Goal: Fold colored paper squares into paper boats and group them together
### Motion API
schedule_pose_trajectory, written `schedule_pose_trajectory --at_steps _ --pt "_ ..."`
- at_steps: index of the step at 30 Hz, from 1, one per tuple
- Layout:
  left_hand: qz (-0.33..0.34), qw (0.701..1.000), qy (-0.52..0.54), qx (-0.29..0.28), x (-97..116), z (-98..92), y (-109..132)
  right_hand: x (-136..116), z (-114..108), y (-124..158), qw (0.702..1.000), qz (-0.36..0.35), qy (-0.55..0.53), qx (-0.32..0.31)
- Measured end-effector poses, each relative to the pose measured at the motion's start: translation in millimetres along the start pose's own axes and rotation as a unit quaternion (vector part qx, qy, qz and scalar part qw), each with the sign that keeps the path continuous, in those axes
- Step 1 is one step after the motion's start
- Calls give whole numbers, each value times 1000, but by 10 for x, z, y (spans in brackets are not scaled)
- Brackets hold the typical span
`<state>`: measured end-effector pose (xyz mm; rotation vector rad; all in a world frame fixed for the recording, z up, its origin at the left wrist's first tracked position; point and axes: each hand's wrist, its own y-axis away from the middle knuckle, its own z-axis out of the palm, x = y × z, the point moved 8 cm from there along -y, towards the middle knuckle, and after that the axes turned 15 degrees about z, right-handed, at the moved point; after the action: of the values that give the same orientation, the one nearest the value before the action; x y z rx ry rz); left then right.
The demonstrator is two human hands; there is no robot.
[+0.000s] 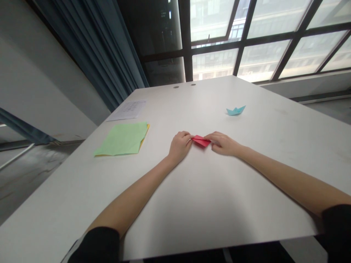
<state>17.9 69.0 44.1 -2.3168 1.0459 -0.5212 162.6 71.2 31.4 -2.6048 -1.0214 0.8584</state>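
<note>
A small folded piece of red paper [201, 141] is held low over the white table between my two hands. My left hand [181, 144] pinches its left end with closed fingers. At the paper's right end, my right hand [223, 143] grips the edge, thumb below and fingers on top. Parts of both ends are hidden under the fingertips. Beyond my right hand, a folded light-blue paper boat [236, 111] stands on the table.
A stack of green paper sheets [123, 138] with yellow showing beneath lies on the left of the white table [192, 204]. Behind it is a printed sheet [127, 110]. Blue curtains [95, 47] and windows stand beyond the far edge.
</note>
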Motion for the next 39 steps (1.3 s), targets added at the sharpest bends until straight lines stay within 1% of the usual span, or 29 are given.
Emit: schedule_pose_trajectory --at_steps 2,4,6,7,9,10,12,15,18,20,23,26,28,33,36,39 --pt "-27 998 43 39 -28 -38 0 -1 -50 -8 999 26 -21 23" --pt "-72 991 101 56 -79 -18 6 58 -105 -27 994 77 -55 58" --pt "-129 977 159 55 -143 48 27 154 -131 -44 982 131 -108 83" --pt "-152 971 178 49 -166 85 38 201 -125 -52 975 153 -138 85" --pt "-177 967 180 30 -189 132 53 264 -83 -69 965 181 -174 70" --pt "-179 970 165 17 -191 141 55 279 -62 -75 965 188 -174 60" --pt "-167 978 127 -14 -179 150 48 284 -30 -80 970 198 -133 42" --pt "-130 985 101 -57 -140 174 23 229 -9 -83 983 179 -39 29" --pt "-106 987 93 -74 -121 192 4 171 6 -84 989 145 28 30" --pt "-91 989 84 -77 -107 197 -5 140 13 -83 990 123 52 33" --pt "-53 994 55 -83 -46 192 -20 93 7 -76 993 97 58 43" --pt "22 994 11 -108 79 198 -36 48 -21 -61 993 92 46 60" --pt "62 990 -9 -128 140 214 -33 18 -17 -49 994 91 30 54" --pt "84 985 -6 -148 153 247 -4 -19 21 -15 997 83 2 4" --pt "97 984 4 -146 185 239 10 -48 23 5 998 55 -4 -27" --pt "104 984 10 -143 234 213 16 -66 16 17 999 29 7 -45"
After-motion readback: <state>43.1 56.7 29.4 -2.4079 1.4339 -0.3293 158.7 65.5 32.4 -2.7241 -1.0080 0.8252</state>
